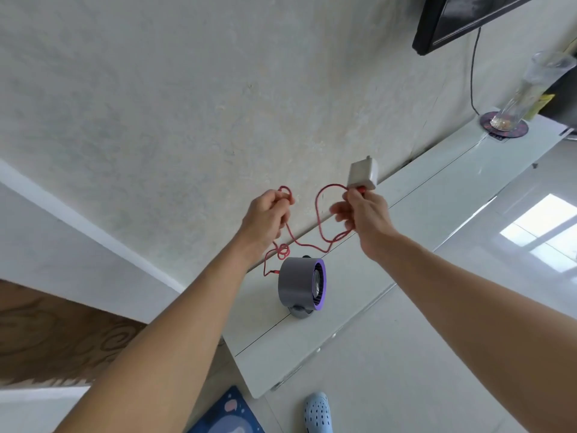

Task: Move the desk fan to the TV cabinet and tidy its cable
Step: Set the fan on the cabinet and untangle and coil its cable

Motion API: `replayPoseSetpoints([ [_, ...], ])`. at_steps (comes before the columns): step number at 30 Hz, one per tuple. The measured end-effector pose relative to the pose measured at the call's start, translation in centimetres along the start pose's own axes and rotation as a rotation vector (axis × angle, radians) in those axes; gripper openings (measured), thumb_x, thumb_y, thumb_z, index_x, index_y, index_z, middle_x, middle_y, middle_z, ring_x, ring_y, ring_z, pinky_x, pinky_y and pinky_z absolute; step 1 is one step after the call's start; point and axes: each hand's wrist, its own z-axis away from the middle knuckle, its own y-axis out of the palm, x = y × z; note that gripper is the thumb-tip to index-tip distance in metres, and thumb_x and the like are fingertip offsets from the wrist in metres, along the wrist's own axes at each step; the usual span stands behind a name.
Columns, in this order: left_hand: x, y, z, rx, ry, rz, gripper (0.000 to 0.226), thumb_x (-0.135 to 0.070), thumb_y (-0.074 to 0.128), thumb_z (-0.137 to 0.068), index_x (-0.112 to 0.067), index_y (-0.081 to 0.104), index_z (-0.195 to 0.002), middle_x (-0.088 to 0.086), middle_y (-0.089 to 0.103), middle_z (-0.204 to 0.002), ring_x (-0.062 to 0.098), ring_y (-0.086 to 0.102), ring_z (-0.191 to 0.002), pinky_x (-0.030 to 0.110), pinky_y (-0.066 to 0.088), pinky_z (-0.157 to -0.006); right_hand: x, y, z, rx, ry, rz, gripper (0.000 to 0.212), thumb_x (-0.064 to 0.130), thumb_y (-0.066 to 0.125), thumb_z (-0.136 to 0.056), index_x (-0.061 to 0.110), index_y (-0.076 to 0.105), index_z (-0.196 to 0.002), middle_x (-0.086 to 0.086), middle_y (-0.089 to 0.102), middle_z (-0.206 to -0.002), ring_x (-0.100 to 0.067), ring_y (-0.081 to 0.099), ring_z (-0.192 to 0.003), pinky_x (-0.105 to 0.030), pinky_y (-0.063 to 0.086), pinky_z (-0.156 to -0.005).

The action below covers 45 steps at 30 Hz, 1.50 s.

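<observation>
A grey desk fan (298, 284) with a purple front ring stands upright on the white TV cabinet (421, 195), near its left end. Its thin red cable (318, 214) runs from the fan's back up to both hands, with a small knot just above the fan. My left hand (265, 218) is closed on a loop of the cable above and left of the fan. My right hand (363, 215) pinches the cable's plug end, where a white power adapter (362, 175) sticks up. A loose loop hangs between the hands.
A tall glass vase (527, 89) on a round dark coaster (518, 131) stands at the cabinet's far right, under a wall-mounted black TV (462, 17) with a hanging black wire. A blue clog (318, 412) and a dark blue mat (228, 414) lie on the glossy floor.
</observation>
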Motion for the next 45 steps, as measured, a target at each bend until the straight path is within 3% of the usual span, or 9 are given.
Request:
replayPoseSetpoints([
  [9,-1.5,3.3,3.7,-0.024,0.091,-0.047,0.009,-0.012,0.056,-0.097,-0.012,0.064,-0.092,0.0,0.063,-0.066,-0.002,0.053,-0.042,0.011,0.041,-0.046,-0.2,2.1,4.5,0.169,0.084,-0.217,0.023,0.014,0.054,-0.099,-0.006,0.065,-0.102,-0.016,0.065,-0.085,-0.023,0.062,-0.067,-0.035,0.058,-0.067],
  [12,-1.5,3.8,4.6,-0.063,0.073,-0.089,0.006,-0.016,0.06,-0.094,-0.012,0.055,-0.092,0.003,0.065,-0.07,0.003,0.053,-0.041,0.015,0.042,-0.045,0.0,1.6,5.6,0.176,0.088,-0.182,0.018,0.009,0.055,-0.097,-0.005,0.065,-0.091,-0.02,0.064,-0.08,-0.025,0.061,-0.058,-0.039,0.056,-0.062],
  [15,-1.0,3.7,5.7,-0.021,0.073,-0.146,0.015,-0.021,0.063,-0.093,-0.009,0.053,-0.099,0.001,0.065,-0.069,0.005,0.053,-0.045,0.014,0.043,-0.045,0.0,1.1,6.2,0.14,0.102,-0.136,0.02,0.006,0.054,-0.094,0.002,0.064,-0.077,-0.021,0.069,-0.085,-0.031,0.063,-0.07,-0.051,0.054,-0.078],
  [19,0.8,2.0,7.0,0.053,0.089,-0.236,0.011,-0.023,0.064,-0.092,-0.013,0.06,-0.088,-0.004,0.061,-0.061,0.004,0.052,-0.048,0.017,0.044,-0.052,0.1,-0.3,6.5,0.093,0.137,-0.198,0.02,0.005,0.044,-0.097,0.009,0.055,-0.081,-0.011,0.073,-0.082,-0.025,0.069,-0.071,-0.034,0.045,-0.068],
  [25,3.0,-0.6,8.0,0.055,0.068,-0.378,0.009,-0.022,0.063,-0.093,-0.018,0.068,-0.086,-0.006,0.064,-0.075,0.006,0.056,-0.067,0.02,0.045,-0.07,-0.1,-1.5,7.3,0.081,0.166,-0.341,0.023,0.003,0.039,-0.099,0.008,0.049,-0.079,-0.007,0.064,-0.054,-0.026,0.062,-0.069,-0.036,0.043,-0.073],
  [36,5.3,-2.6,8.0,0.007,0.167,-0.699,0.018,-0.022,0.061,-0.095,-0.008,0.072,-0.1,0.002,0.064,-0.095,0.019,0.058,-0.093,0.029,0.043,-0.08,-0.7,-2.0,8.2,0.133,0.1,-0.321,0.021,0.009,0.04,-0.102,0.009,0.05,-0.084,-0.007,0.061,-0.062,-0.022,0.063,-0.069,-0.033,0.048,-0.068],
  [38,6.0,-2.6,7.8,-0.062,0.195,-0.772,0.021,-0.024,0.063,-0.093,-0.005,0.073,-0.095,0.0,0.056,-0.084,0.022,0.055,-0.087,0.031,0.043,-0.074,-0.8,-2.0,8.1,0.143,0.093,-0.297,0.02,0.01,0.041,-0.102,0.01,0.05,-0.085,-0.007,0.063,-0.068,-0.021,0.064,-0.072,-0.031,0.049,-0.067],
  [41,6.4,-2.0,7.1,-0.178,0.077,-0.613,0.023,-0.02,0.06,-0.092,-0.002,0.072,-0.085,0.002,0.058,-0.066,0.028,0.059,-0.073,0.035,0.051,-0.068,-1.0,-1.9,8.1,0.152,0.079,-0.233,0.016,0.012,0.042,-0.102,0.011,0.053,-0.09,-0.008,0.068,-0.08,-0.019,0.065,-0.077,-0.03,0.048,-0.068],
  [45,6.5,-1.1,6.0,-0.271,-0.043,-0.103,0.016,-0.016,0.06,-0.093,-0.005,0.071,-0.089,0.011,0.07,-0.082,0.021,0.066,-0.074,0.034,0.061,-0.076,-1.3,-1.1,7.8,0.144,0.07,-0.195,0.01,0.012,0.046,-0.101,0.009,0.056,-0.102,-0.007,0.072,-0.085,-0.018,0.064,-0.08,-0.029,0.048,-0.068],
])
